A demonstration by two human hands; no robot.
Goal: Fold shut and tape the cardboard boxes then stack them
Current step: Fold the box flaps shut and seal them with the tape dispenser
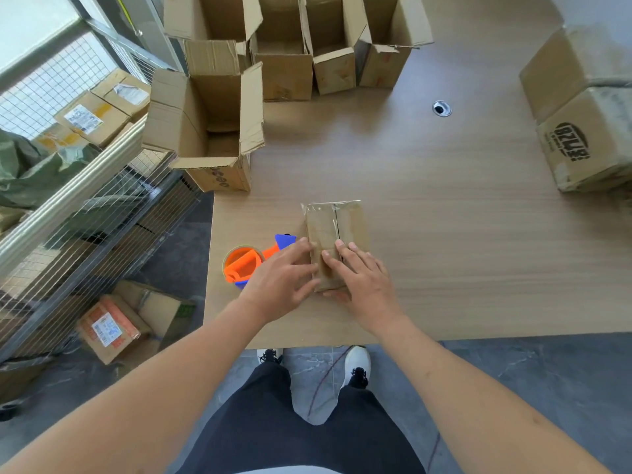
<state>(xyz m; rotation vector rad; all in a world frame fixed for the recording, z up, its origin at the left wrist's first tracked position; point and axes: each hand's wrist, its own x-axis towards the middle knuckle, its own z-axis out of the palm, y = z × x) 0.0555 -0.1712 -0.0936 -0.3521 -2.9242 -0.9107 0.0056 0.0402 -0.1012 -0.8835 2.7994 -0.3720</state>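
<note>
Box (337, 234) flaps shut, clear tape over seam; both hands' fingers (337, 265) flat, pressing top.

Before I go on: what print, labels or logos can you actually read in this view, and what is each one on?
Upside-down oval black logo on the closed brown cardboard box at the right table edge: characters unclear.
Black print on the front of the open cardboard box at the table's left corner: partly hidden, unreadable.
White shipping labels on the cardboard parcels behind the wire cage: too small.
White label on the orange-striped parcel on the floor: blurred.
</note>
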